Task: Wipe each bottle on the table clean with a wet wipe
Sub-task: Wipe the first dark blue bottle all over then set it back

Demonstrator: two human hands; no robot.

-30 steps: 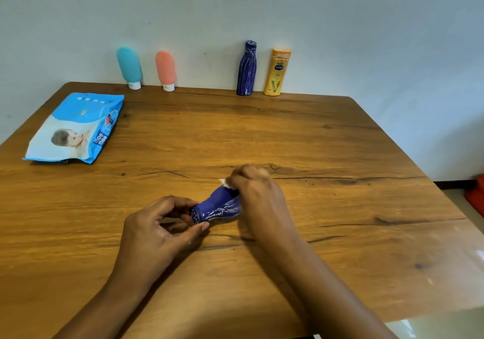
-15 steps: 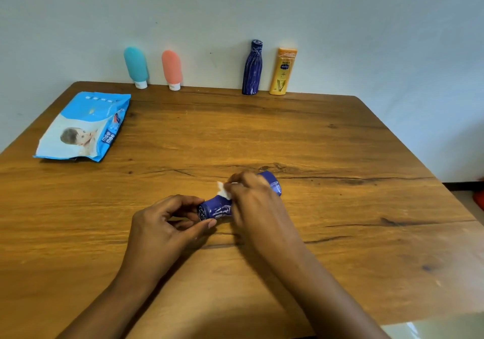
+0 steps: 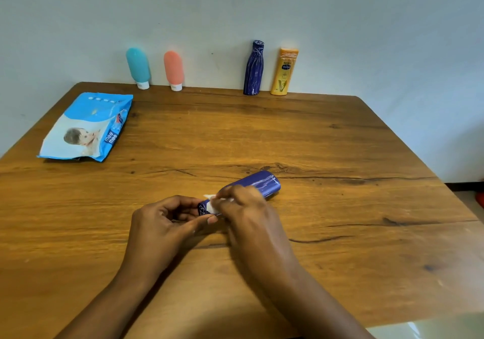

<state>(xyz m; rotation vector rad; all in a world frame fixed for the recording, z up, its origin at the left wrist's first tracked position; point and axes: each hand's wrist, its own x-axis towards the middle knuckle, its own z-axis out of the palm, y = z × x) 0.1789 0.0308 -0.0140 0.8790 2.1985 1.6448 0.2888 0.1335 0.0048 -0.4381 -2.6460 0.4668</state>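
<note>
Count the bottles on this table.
5. Standing along the wall: teal squeeze bottle, pink squeeze bottle, dark blue bottle, yellow lotion bottle. Lying nearer, being wiped: second blue bottle.

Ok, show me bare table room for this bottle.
Free: the wide middle of the table between the wipes pack and the right edge; the wall gap between the pink bottle and the standing blue bottle. Crowded: where left hand and right hand, with the wipe, hold the lying bottle.

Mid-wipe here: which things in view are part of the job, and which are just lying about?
Job: lying blue bottle, wet wipe, teal tube, pink tube, standing blue bottle, yellow bottle, wipes pack.
Lying about: red thing on the floor, far right.
</note>
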